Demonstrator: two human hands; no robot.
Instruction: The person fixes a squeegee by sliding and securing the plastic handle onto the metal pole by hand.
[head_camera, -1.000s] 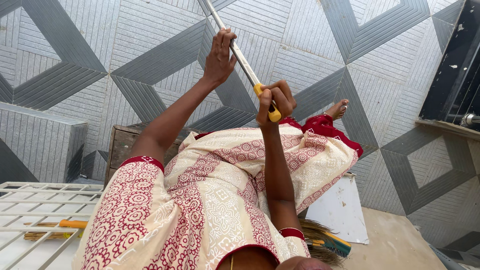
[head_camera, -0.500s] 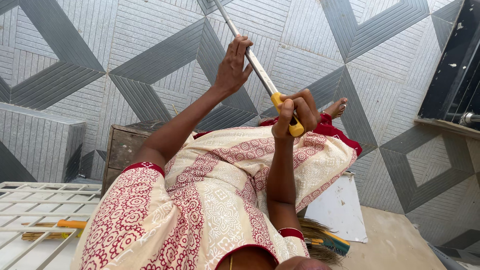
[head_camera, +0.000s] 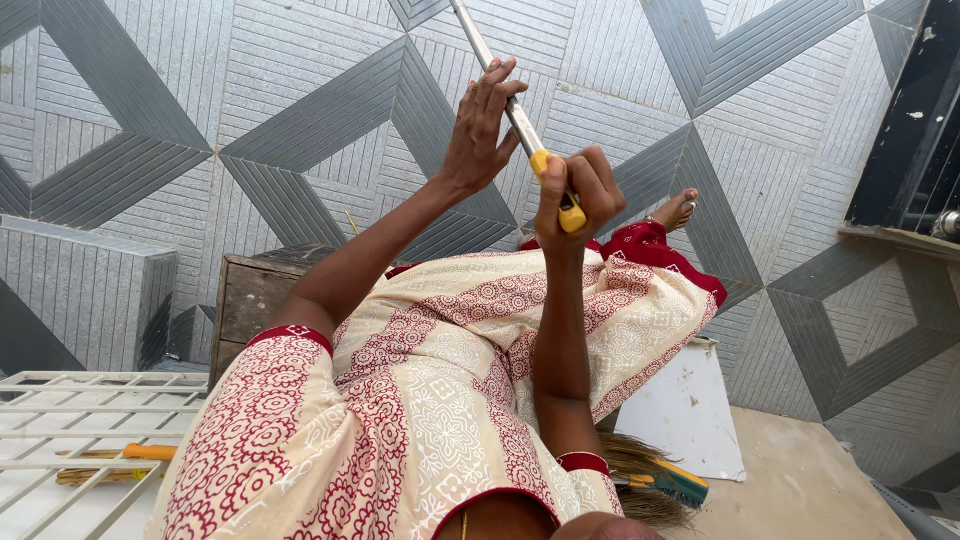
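White metal grille (head_camera: 70, 420) sat at 8 o'clock with an orange-handled tool (head_camera: 140, 452) lying under its bars; wooden box (head_camera: 255, 300) just right of it against the grey patterned tile floor (head_camera: 250, 120). Left hand (head_camera: 480, 125) was at 12 o'clock, fingers (head_camera: 495, 85) loosely spread and curled over the silver metal pole (head_camera: 490, 70), more a light rest than a clamp. Pole ran up toward 11 o'clock and out of frame, far end not visible. Right hand (head_camera: 575, 190) sat just below-right, fingers wrapped tight and pressed together round the pole's yellow grip (head_camera: 570, 212). Bare foot (head_camera: 678, 208) showed at 2 o'clock past the red-and-cream patterned dress (head_camera: 450, 380). White board (head_camera: 685, 410) and broom (head_camera: 650, 480) lay at 5 o'clock. Risk, as a judgement: the left hand's loose hold could let the pole twist or slide, leaving all the load on the right; a swinging low end could strike the foot nearby.
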